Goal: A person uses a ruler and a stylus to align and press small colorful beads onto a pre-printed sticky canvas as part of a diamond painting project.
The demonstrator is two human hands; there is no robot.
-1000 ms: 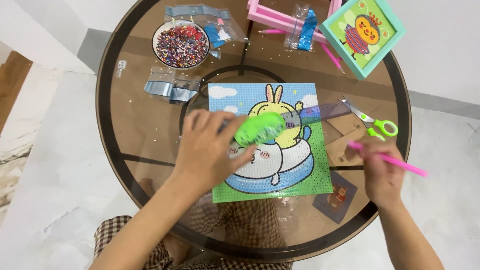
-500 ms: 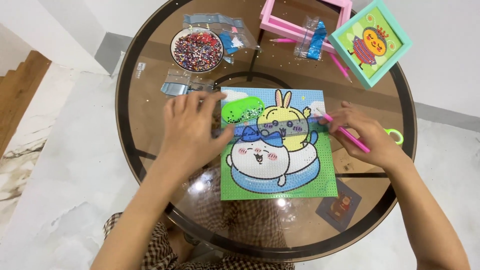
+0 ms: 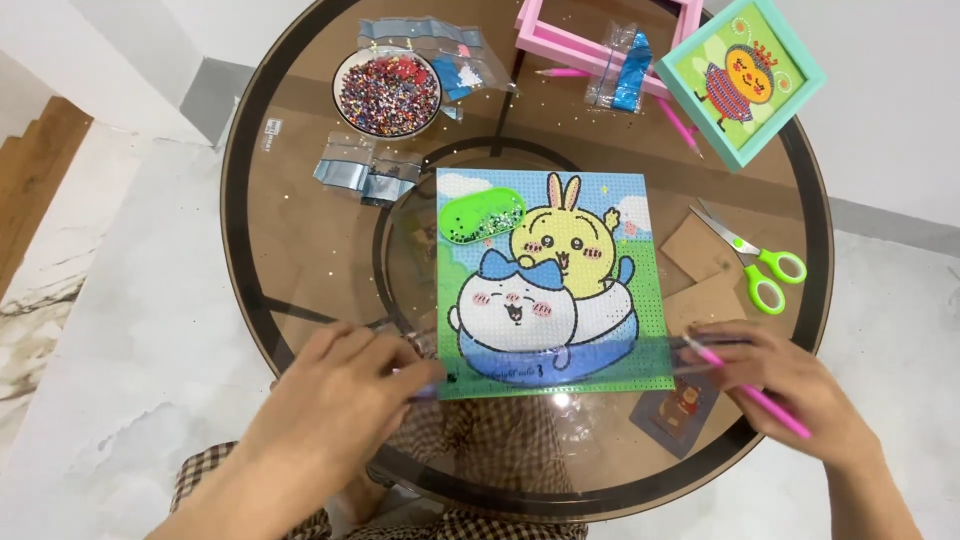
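The clear ruler (image 3: pixel 560 368) lies across the lower edge of the cartoon bead canvas (image 3: pixel 545 285) on the round glass table (image 3: pixel 300 250), spanning from one hand to the other. The left hand (image 3: pixel 345 385) pinches its left end between thumb and fingers. The right hand (image 3: pixel 790 385) presses fingertips on its right end while gripping a pink pen (image 3: pixel 755 392) that slants toward the table's edge. A green tray (image 3: pixel 483 217) of small beads sits on the canvas's upper left corner. Above it, a white bowl (image 3: pixel 388 92) holds mixed beads, with clear plastic packets (image 3: pixel 368 172) just below it and a packet with blue contents (image 3: pixel 625 72) against the pink frames (image 3: pixel 590 40). A teal framed picture (image 3: pixel 742 78) lies at the upper right. Green-handled scissors (image 3: pixel 760 265) rest on brown card pieces (image 3: pixel 700 270), and a small blue card (image 3: pixel 680 408) sits near the right hand.
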